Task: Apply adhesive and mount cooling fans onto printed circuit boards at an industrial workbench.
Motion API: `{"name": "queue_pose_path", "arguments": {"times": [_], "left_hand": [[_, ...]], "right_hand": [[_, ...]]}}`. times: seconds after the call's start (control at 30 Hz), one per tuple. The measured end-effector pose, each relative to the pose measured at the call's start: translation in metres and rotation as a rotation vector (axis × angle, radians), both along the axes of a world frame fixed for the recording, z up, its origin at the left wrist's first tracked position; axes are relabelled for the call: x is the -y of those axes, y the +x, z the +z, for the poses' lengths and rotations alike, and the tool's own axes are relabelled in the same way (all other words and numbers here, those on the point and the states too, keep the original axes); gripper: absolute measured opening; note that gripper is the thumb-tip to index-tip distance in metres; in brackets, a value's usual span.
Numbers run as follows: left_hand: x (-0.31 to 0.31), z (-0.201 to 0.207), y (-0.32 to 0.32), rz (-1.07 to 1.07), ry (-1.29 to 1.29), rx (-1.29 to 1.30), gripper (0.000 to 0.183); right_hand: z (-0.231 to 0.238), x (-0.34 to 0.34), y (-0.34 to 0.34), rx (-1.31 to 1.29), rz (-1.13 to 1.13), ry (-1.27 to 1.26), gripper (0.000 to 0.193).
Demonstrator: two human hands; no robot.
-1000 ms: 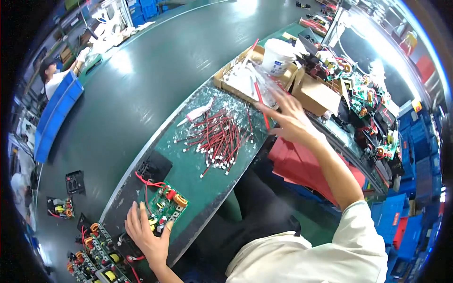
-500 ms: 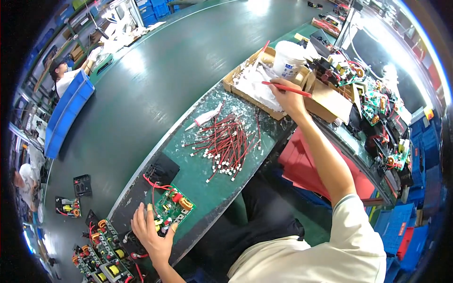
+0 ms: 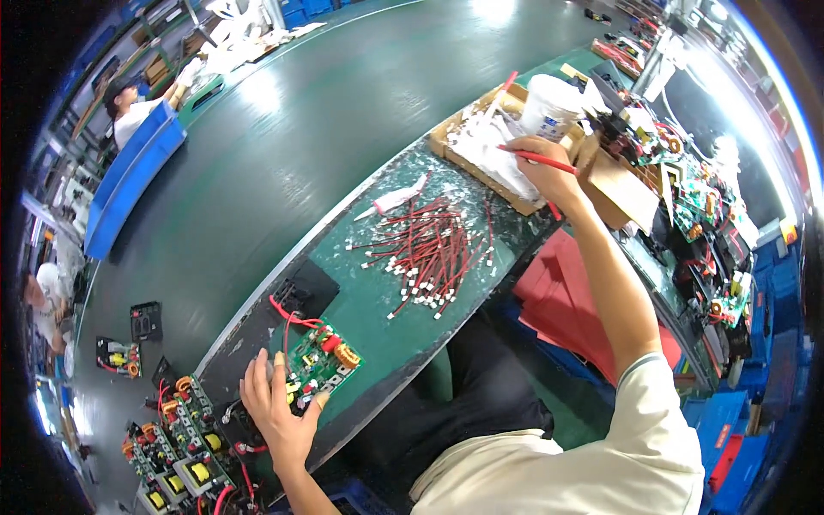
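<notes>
In my right hand (image 3: 549, 172) is a slim red stick (image 3: 549, 160), pinched between thumb and fingers. Its pale tip points into a shallow cardboard tray (image 3: 489, 178) of white paste (image 3: 481, 137). My left hand (image 3: 279, 410) holds a green circuit board (image 3: 330, 373) by its left part, thumb at the near edge and fingers over the components. The board carries a copper coil, a red part and red wires; my fingers hide some of it. A black casing (image 3: 305, 292) lies just beyond the board. Between my hands spreads a pile of red-and-black wires (image 3: 433, 249) with white connectors.
A white tub (image 3: 547, 107) stands behind the tray beside an open carton (image 3: 622, 193). A white-and-pink nozzle bottle (image 3: 396, 199) lies beyond the wires. More boards (image 3: 184, 438) crowd the lower left; others (image 3: 695, 197) pile at right. A co-worker (image 3: 129, 112) sits behind a blue bin (image 3: 133, 189).
The whole view has shifted slightly. The red stick's tip sits a little lower over the tray. My left hand stays in place on the circuit board.
</notes>
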State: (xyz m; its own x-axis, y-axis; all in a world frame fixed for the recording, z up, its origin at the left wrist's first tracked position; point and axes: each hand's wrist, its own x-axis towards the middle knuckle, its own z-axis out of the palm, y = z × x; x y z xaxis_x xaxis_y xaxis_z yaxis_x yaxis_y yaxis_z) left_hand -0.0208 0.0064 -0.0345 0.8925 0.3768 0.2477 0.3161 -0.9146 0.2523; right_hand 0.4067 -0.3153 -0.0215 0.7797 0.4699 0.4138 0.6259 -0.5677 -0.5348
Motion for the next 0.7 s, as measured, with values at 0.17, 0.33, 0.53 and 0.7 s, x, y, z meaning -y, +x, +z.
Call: {"name": "queue_pose_path", "arguments": {"times": [0.17,0.33,0.53,0.7], "left_hand": [[-0.001,0.039,-0.012,-0.003,-0.170,-0.021,0.091],[-0.025,0.123,-0.048,0.178,-0.013,0.091,0.079],[-0.116,0.157,-0.071,0.382,-0.014,0.035,0.067],[-0.333,0.121,-0.125,0.589,-0.069,-0.007,0.064]], "right_hand": [[-0.015,0.021,0.014,-0.036,-0.055,-0.065,0.032],[0.006,0.017,0.008,-0.175,-0.029,0.035,0.023],[-0.051,0.058,0.078,-0.117,-0.109,0.168,0.025],[-0.071,0.112,0.128,0.339,-0.090,-0.086,0.035]]}}
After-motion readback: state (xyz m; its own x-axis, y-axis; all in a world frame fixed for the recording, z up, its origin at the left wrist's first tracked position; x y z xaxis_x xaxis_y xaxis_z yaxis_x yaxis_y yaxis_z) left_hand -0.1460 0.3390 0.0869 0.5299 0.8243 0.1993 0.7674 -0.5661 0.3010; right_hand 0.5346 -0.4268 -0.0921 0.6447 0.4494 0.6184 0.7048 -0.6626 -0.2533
